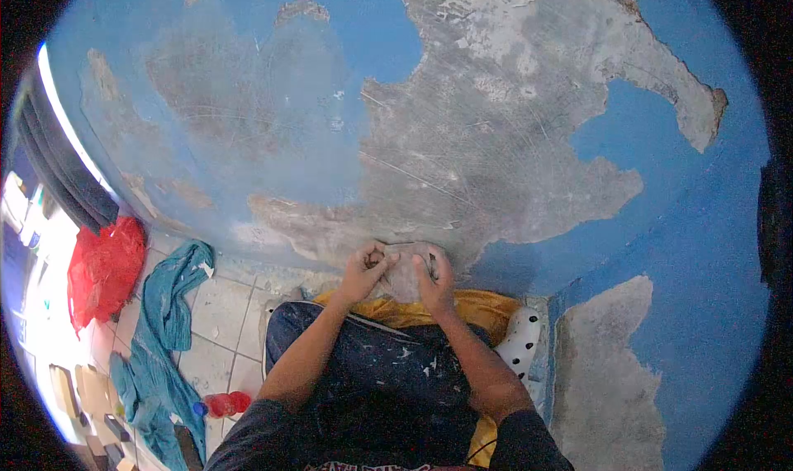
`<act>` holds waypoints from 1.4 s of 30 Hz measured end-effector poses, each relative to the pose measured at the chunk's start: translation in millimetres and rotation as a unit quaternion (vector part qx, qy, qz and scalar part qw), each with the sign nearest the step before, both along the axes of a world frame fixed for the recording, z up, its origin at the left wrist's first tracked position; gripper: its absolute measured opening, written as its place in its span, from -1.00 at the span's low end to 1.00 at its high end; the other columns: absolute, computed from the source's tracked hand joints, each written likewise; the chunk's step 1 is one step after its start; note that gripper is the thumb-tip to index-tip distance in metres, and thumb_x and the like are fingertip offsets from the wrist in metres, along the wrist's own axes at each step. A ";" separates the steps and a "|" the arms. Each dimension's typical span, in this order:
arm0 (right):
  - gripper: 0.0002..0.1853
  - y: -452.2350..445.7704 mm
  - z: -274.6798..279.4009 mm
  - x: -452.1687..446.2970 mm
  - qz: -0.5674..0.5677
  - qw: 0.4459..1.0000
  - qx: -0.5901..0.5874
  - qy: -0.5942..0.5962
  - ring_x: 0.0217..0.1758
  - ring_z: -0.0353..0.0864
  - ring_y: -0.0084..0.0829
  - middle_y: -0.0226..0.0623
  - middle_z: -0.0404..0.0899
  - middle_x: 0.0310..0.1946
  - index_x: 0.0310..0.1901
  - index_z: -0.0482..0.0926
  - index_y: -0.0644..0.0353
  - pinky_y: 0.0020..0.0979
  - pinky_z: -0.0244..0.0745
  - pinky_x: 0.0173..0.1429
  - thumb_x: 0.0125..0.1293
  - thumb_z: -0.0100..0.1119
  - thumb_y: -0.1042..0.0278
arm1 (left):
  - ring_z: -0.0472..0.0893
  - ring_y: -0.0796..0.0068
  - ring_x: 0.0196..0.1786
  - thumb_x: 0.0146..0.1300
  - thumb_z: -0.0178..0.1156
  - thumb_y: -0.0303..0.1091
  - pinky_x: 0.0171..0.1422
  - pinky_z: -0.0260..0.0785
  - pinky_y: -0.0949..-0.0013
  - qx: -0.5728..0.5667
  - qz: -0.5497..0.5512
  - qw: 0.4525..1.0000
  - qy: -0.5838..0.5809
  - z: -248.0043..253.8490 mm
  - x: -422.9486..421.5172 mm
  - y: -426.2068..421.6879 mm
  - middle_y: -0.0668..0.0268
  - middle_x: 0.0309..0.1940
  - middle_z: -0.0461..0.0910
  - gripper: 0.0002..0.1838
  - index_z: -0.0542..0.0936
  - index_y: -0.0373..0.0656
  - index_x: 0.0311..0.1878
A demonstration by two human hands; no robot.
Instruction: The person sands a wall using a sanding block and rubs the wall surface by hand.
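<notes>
Between both hands, low in front of the wall, is a thin grey-brown sheet (402, 283) that looks like sandpaper. My left hand (364, 273) is closed on its left side, with thumb and fingers bent together. On the right side my right hand (438, 279) pinches the sheet, thumb toward the middle. Just beyond the hands rises a blue wall (529, 265) with large bare grey patches (487, 132) where the paint is off. Below the hands are my dark trousers (388, 355), spotted with pale flecks.
Yellow cloth (483, 306) lies around my legs, beside a white shoe with dark holes (520, 339). On the tiled floor (219, 310) at left are a teal cloth (169, 298), a red bag (107, 265) and a red bottle (227, 404). A wall corner stands at right.
</notes>
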State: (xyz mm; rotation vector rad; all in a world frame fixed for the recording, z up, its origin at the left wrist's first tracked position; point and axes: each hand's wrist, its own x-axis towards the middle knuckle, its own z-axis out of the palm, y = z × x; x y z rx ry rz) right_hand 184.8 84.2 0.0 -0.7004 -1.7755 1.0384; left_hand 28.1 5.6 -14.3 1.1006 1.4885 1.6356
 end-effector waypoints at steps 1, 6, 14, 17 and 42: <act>-0.62 -0.1 -2.2 0.0 0.001 1.000 0.016 0.007 0.06 0.54 -0.29 -0.15 0.57 -0.03 0.08 0.50 0.29 -0.29 0.40 0.18 0.33 0.25 0.26 | 0.43 0.72 -0.56 0.33 0.27 -0.30 -0.55 0.42 0.49 -0.002 -0.009 0.999 -0.031 4.0 2.5 -1.3 0.49 -0.60 0.45 -0.80 0.48 -0.19 -0.20; -0.61 -5.1 17.8 4.2 0.097 0.994 -0.011 0.044 0.10 0.53 -0.29 -0.15 0.56 0.01 0.11 0.51 0.31 -0.30 0.37 0.22 0.34 0.22 0.26 | 0.47 0.68 -0.53 0.37 0.21 -0.30 -0.47 0.45 0.49 -0.007 -0.039 0.999 -0.014 1.4 2.3 -1.3 0.43 -0.52 0.48 -0.82 0.46 -0.19 -0.18; -0.66 -6.7 19.6 2.3 0.129 0.983 0.122 -0.035 0.23 0.42 -0.21 -0.17 0.52 0.09 0.09 0.60 0.21 -0.27 0.33 0.28 0.30 0.20 0.35 | 0.57 0.59 -0.32 0.47 0.05 -0.35 -0.25 0.48 0.46 0.015 -0.080 0.997 -0.013 -0.8 4.3 -1.6 0.35 -0.30 0.55 -0.80 0.42 -0.22 0.04; -0.67 -13.6 17.5 0.8 0.151 0.988 0.046 -0.003 0.27 0.40 -0.18 -0.16 0.50 0.13 0.10 0.60 0.20 -0.26 0.29 0.34 0.33 0.18 0.33 | 0.58 0.58 -0.24 0.47 0.04 -0.35 -0.15 0.49 0.44 0.015 -0.047 0.999 -0.023 -2.8 7.5 -3.6 0.35 -0.25 0.56 -0.79 0.43 -0.22 0.07; -0.78 17.4 59.4 41.2 -0.109 0.941 0.320 0.012 0.09 0.47 -0.18 -0.08 0.37 0.10 -0.03 0.63 0.19 -0.22 0.41 0.13 0.33 0.18 0.38 | 0.56 0.48 -0.47 0.39 0.14 -0.11 -0.32 0.40 0.35 -0.113 -0.027 0.961 0.249 -4.7 3.7 -4.7 0.31 -0.56 0.58 -0.70 0.63 -0.16 -0.30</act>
